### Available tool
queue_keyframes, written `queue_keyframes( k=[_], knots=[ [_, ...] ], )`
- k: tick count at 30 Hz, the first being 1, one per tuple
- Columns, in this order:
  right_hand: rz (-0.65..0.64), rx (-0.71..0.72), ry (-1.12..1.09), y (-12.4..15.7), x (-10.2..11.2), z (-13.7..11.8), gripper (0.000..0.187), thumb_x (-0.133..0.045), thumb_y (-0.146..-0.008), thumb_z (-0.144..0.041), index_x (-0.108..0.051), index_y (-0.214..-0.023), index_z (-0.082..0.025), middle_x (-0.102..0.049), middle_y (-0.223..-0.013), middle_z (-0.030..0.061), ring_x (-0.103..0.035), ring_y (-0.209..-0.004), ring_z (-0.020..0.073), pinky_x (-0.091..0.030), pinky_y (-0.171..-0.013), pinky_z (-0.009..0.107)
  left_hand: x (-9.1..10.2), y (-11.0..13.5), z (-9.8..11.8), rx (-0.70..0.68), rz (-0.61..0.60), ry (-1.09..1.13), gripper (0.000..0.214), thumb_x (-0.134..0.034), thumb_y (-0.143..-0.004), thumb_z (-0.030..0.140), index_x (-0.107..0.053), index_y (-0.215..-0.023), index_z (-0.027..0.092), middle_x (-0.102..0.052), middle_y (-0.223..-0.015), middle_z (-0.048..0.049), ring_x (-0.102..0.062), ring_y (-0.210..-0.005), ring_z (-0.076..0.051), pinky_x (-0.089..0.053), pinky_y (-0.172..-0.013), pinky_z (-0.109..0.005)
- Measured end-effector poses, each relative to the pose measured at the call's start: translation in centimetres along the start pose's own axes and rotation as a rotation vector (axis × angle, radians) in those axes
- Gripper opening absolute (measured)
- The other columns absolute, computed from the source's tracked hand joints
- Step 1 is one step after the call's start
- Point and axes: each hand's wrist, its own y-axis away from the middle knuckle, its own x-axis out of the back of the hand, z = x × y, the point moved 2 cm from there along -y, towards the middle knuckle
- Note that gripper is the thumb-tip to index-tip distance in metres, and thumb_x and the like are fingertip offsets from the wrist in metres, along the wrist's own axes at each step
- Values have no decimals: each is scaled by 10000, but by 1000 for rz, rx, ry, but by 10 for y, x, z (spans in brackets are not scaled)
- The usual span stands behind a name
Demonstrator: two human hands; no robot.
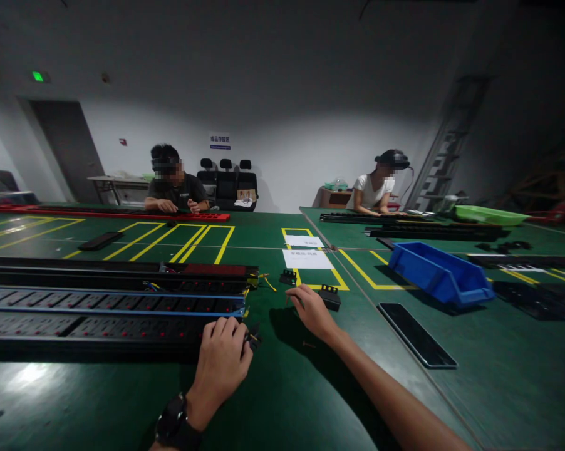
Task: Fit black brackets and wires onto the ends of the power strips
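Observation:
My left hand (223, 360), a black watch on its wrist, is closed around the right end of the nearest long black power strip (89, 329). Yellow wires stick out beside its fingers. My right hand (313, 309) reaches across the green table with its fingers curled down beside a small black end cap (330, 296); whether it touches or grips the cap I cannot make out. A second small black cap (288, 276) lies further back. Two more power strips (113, 300) (118, 270) lie parallel behind the first.
A blue bin (440, 274) stands at the right, a flat black plate (416, 341) in front of it. White paper sheets (307, 258) lie inside yellow floor-tape markings. Two other people sit at the far side, each with long strips; a green tray (489, 215) sits far right.

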Motion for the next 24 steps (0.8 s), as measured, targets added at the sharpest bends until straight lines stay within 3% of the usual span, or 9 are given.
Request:
queue_keyframes(
  k=[16, 20, 24],
  knots=[
    [-56, 65, 60, 3, 0, -6, 218, -527, -982, -185, -656, -1156, -208, -719, -1074, 81, -685, -995, 222, -532, -880, 352, 0, 0, 3, 9, -31, -54, 213, -527, -897, 203, -712, -1002, 194, -657, -1017, -87, -558, -997, -268, -396, -906, -444],
    [-26, 80, 45, 3, 3, -15, 232, -540, -974, -178, -659, -1170, -213, -732, -1057, 80, -701, -970, 227, -550, -861, 364, 0, 2, 2, 17, 8, -55, 193, -552, -889, 236, -715, -983, 192, -649, -1023, -96, -565, -997, -280, -422, -880, -438],
    [6, 104, -2, 4, 3, -28, 243, -559, -966, -178, -661, -1182, -224, -733, -1052, 76, -703, -964, 224, -559, -855, 360, 8, -3, -1, 11, 133, 22, 215, -583, -892, 326, -695, -1008, 185, -643, -1020, -105, -574, -1002, -290, -446, -862, -437]
  ],
)
